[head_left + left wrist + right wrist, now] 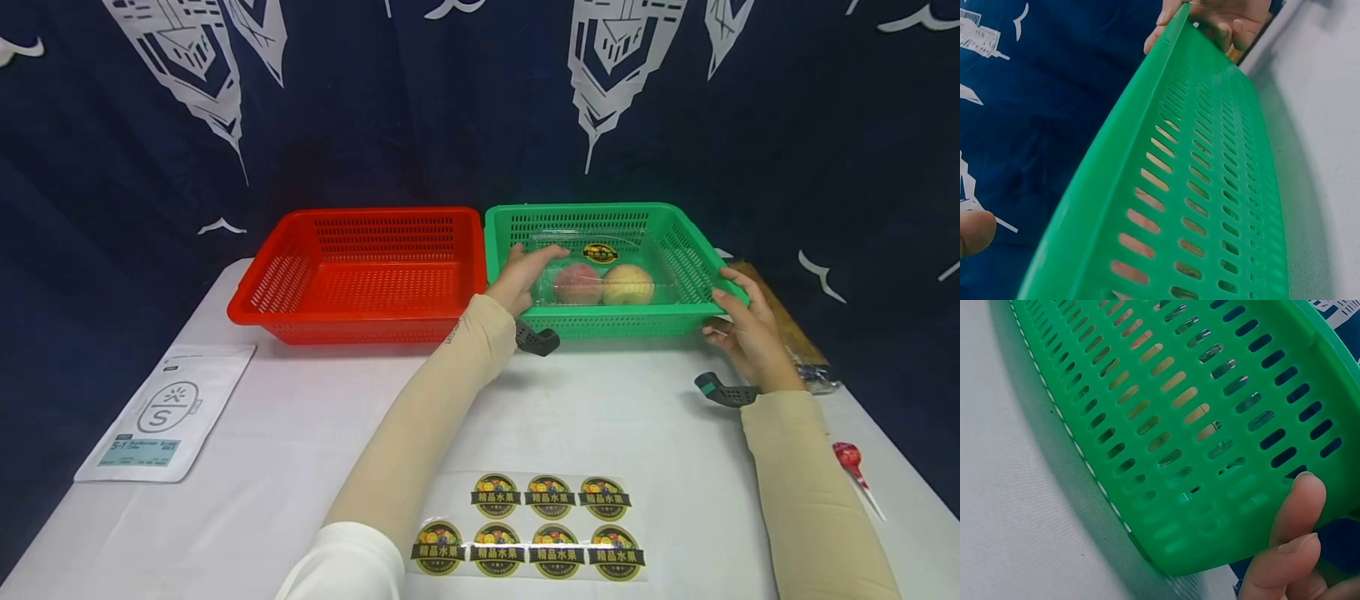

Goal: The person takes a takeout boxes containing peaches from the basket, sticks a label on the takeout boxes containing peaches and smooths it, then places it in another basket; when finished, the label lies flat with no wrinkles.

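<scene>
A green basket (678, 242) stands on the white table, right of a red basket (360, 275). Inside the green one lies a clear plastic box (600, 283) with two peaches and a round sticker on its lid. My left hand (528, 268) reaches over the basket's front left rim, its fingers stretched out against the box's left end. One fingertip (972, 232) shows above the green basket's wall (1210, 206) in the left wrist view. My right hand (738, 321) grips the basket's front right corner, and its fingertips (1297, 537) press the outer wall of the green basket (1166, 425).
A sheet of several round fruit stickers (528, 525) lies near the front edge. A white pouch (161, 412) sits at the left. A red lollipop (851, 462) and a brown packet (795, 342) lie by the right edge. A dark curtain hangs behind.
</scene>
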Tool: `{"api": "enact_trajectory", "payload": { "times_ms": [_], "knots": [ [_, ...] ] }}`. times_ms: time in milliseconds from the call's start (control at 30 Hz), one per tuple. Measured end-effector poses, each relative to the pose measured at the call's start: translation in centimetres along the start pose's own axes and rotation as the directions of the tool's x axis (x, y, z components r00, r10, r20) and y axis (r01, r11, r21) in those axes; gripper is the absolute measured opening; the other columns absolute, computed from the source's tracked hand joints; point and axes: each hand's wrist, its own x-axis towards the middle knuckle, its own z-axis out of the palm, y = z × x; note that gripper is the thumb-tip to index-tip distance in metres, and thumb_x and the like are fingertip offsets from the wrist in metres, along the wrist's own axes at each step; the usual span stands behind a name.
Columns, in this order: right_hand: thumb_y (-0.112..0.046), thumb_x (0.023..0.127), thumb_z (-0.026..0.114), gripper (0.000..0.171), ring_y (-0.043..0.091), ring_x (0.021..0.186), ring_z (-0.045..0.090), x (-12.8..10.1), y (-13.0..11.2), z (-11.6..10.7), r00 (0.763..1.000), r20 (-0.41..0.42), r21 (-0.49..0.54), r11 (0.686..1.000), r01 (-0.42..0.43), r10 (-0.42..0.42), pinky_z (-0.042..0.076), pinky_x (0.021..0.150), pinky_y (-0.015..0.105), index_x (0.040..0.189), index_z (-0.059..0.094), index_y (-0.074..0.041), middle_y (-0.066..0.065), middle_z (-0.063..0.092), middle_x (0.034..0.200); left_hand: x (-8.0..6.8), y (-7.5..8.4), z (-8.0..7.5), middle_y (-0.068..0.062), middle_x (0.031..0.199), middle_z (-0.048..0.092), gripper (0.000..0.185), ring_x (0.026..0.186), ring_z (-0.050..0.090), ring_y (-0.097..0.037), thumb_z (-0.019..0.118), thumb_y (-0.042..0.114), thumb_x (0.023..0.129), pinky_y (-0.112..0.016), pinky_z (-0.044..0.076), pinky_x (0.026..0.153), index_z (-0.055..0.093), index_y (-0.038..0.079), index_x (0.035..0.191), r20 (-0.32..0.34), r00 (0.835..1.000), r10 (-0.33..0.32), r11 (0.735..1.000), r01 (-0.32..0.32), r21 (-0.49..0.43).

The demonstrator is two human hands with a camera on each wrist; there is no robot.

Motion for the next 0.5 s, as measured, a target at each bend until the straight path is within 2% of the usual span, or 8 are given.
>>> {"api": "enact_trajectory", "payload": {
  "times_ms": [267,400,500],
  "knots": [
    [-0.016,0.113,0.058,0.04,0.01,0.076,0.062,0.0,-0.1,0.2,1.0,-0.003,-0.006,1.0,-0.002,0.002,0.053,0.059,0.021,0.148,0.046,-0.033,0.003,0.043,0.13,-0.5,0.0,0.1,-0.005,0.181,0.011,0.1,0.164,0.02,-0.035,0.074,0.037,0.101,-0.064,0.02,0.129,0.009,0.027,0.175,-0.048,0.995,0.088,0.996,-0.088,0.008],
    [-0.017,0.113,0.057,0.041,0.01,0.074,0.062,0.0,0.0,0.2,1.0,-0.006,-0.008,1.0,-0.006,0.006,0.053,0.059,0.021,0.148,0.045,-0.034,0.003,0.042,0.129,-1.2,0.2,-0.3,-0.006,0.18,0.013,0.083,0.164,0.016,-0.035,0.06,0.043,0.108,-0.068,0.016,0.129,0.015,0.024,0.175,-0.02,0.986,0.167,0.985,-0.168,-0.033],
    [-0.016,0.113,0.057,0.041,0.01,0.072,0.062,-0.1,0.0,0.1,1.0,-0.004,-0.004,1.0,-0.006,0.006,0.054,0.058,0.021,0.148,0.045,-0.034,0.004,0.043,0.128,-1.9,0.6,-1.0,-0.007,0.181,0.011,0.074,0.166,0.009,-0.033,0.047,0.045,0.111,-0.063,0.01,0.132,0.018,0.023,0.175,0.027,0.979,0.201,0.974,-0.197,-0.111]
  ]
}}
